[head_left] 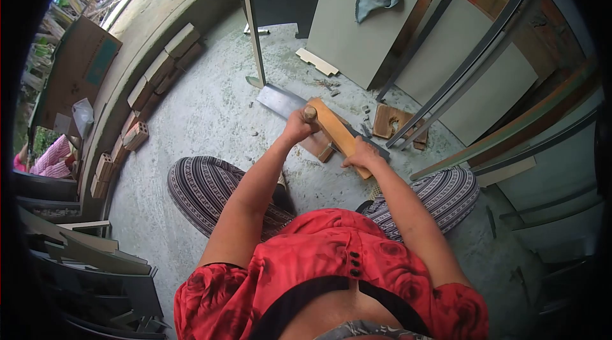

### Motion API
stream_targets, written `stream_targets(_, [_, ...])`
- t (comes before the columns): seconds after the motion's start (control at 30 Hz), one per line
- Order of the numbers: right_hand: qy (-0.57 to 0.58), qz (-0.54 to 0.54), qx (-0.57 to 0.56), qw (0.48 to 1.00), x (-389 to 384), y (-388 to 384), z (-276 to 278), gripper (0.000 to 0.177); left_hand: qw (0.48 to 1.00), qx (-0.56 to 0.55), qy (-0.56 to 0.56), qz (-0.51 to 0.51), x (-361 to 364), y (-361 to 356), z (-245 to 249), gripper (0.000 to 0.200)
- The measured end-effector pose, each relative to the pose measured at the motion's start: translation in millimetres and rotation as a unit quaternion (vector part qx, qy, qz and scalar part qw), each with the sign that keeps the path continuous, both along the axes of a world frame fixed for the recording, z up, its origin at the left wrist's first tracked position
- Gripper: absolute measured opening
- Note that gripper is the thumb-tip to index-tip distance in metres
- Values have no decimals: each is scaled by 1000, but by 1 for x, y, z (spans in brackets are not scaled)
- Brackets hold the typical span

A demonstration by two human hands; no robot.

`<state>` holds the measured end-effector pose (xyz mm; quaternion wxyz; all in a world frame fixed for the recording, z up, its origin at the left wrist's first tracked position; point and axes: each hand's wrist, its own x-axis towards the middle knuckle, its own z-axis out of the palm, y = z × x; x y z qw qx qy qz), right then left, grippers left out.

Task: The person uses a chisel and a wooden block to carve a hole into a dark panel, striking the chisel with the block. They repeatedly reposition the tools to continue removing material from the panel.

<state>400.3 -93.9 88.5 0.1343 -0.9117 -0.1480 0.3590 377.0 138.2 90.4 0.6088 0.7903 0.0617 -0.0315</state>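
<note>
My left hand is closed around a round wooden handle at the centre of the head view. A long metal blade reaches from beside this hand to the upper left. My right hand grips the near end of a yellowish wooden board, which lies slanted in front of me. Under and beside the board is a reddish-brown block, partly hidden. A dark flat bar shows along the board's right side.
A notched brown wood piece lies right of the board. Large panels with a grey cloth lean behind. Bricks line the curved ledge at left. Metal frames slant across the right. A cardboard box stands far left.
</note>
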Motion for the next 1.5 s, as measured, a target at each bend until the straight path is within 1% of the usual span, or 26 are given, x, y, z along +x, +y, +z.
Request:
stream_targets(0.03, [-10, 4, 7, 1000, -1, 1, 0, 91, 999, 0, -40, 3, 3, -2, -22, 32])
stream_targets(0.07, [-11, 2, 3, 1000, -2, 2, 2, 91, 1000, -20, -22, 2, -3, -14, 0, 32])
stream_targets(0.13, [-22, 10, 7, 1000, -5, 4, 5, 91, 996, 93, -2, -13, -7, -22, 8, 33])
stream_targets(0.17, [-24, 11, -1, 1000, -6, 4, 7, 92, 996, 85, -12, -9, -7, -22, 0, 33])
stream_targets(0.3, [-43, 31, -4, 999, -5, -1, 2, 93, 999, 15, -23, 45, -7, -16, -1, 30])
stream_targets(0.33, [-38, 30, -12, 999, -6, -2, 0, 94, 994, -76, 0, 76, -7, -13, -3, 28])
stream_targets(0.37, [-32, 30, -21, 999, -6, -1, 1, 94, 994, -72, -7, 82, -7, -9, -5, 28])
stream_targets(0.47, [-27, 25, -27, 999, -6, -2, 5, 95, 967, -97, -16, 235, -4, 3, -15, 30])
stream_targets(0.5, [-29, 29, -25, 999, -6, -2, 6, 95, 966, -95, -18, 239, -4, 8, -19, 30])
stream_targets(0.57, [-17, 26, -33, 999, -5, -2, 6, 96, 946, -148, -9, 289, -3, 18, -24, 30])
stream_targets(0.6, [-18, 30, -32, 999, -5, -2, 6, 96, 945, -147, -11, 293, -3, 21, -27, 30])
stream_targets(0.67, [-26, 35, -39, 998, -5, -2, 6, 97, 901, -227, -2, 369, -6, 25, -29, 26])
stream_targets(0.7, [-27, 38, -40, 998, -6, -2, 6, 97, 900, -227, -3, 372, -7, 27, -26, 26])
stream_targets(0.77, [-22, 34, -35, 999, -6, -3, 8, 97, 859, -255, 40, 442, -10, 31, -24, 25])
stream_targets(0.8, [-23, 37, -34, 998, -5, -2, 9, 97, 846, -248, 40, 470, -10, 32, -24, 27])
stream_targets(0.83, [-19, 34, -36, 999, -7, -3, 10, 97, 845, -248, 40, 473, -12, 34, -25, 27])
stream_targets(0.9, [-18, 34, -38, 999, -7, -2, 11, 97, 807, -286, 52, 515, -12, 41, -29, 28])
stream_targets(0.93, [-17, 32, -38, 999, -7, -2, 11, 97, 806, -286, 50, 516, -11, 43, -31, 28])
stream_targets(1.0, [-17, 32, -38, 999, -6, -1, 15, 97, 772, -308, 49, 554, -9, 44, -32, 30])
stream_targets(1.1, [-14, 29, -36, 999, -7, -2, 14, 97, 750, -322, 59, 575, -5, 43, -27, 27])
stream_targets(1.13, [-15, 27, -31, 999, -6, -3, 10, 97, 747, -323, 58, 578, -1, 46, -32, 27])
stream_targets(1.17, [-15, 26, -26, 999, -5, -2, 8, 97, 767, -305, 20, 563, 6, 53, -48, 27])
stream_targets(1.23, [-13, 27, -25, 999, -5, -1, 9, 96, 791, -282, -33, 543, 14, 57, -46, 24])
stream_targets(1.3, [-11, 24, -24, 999, -6, -2, 12, 96, 801, -282, -76, 523, 15, 55, -18, 20])
stream_targets(1.4, [-6, 23, -22, 999, -5, 1, 12, 96, 808, -297, -67, 504, 12, 46, 12, 17])
stream_targets(1.5, [-3, 12, -39, 999, -4, -4, 1, 97, 827, -275, -64, 486, 14, 38, 4, 16])
